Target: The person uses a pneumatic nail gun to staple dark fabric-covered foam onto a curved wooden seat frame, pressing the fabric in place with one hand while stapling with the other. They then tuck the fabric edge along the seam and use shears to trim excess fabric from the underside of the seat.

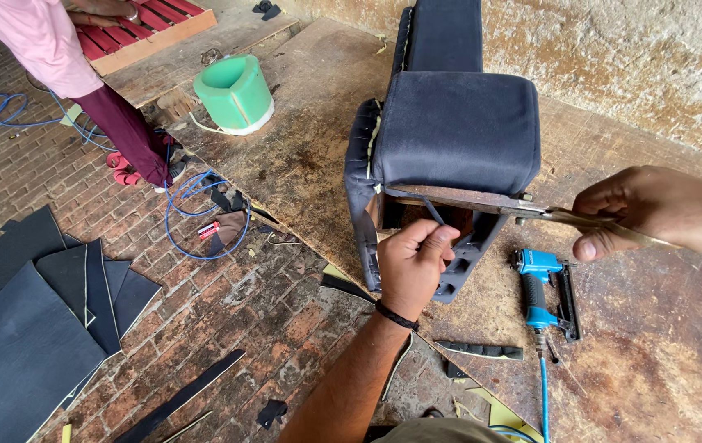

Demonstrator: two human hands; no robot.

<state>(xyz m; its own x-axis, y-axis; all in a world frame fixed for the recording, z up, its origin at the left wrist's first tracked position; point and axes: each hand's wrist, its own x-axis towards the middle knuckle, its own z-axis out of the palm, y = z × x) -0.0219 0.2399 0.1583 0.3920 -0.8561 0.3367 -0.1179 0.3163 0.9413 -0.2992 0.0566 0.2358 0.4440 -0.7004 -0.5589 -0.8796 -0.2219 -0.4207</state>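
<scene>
A chair seat covered in dark navy fabric lies tipped on a worn wooden board. My left hand pinches a loose flap of the navy fabric at the seat's underside edge, a black band on its wrist. My right hand is closed on the handles of large metal scissors, whose blades reach left along the wooden frame toward the held fabric. The frame's underside is partly hidden by my left hand.
A blue pneumatic stapler with a blue hose lies on the board by my right hand. A green foam block sits at the back. Dark fabric sheets lie on the brick floor, left. Another person in pink stands far left near blue hose coils.
</scene>
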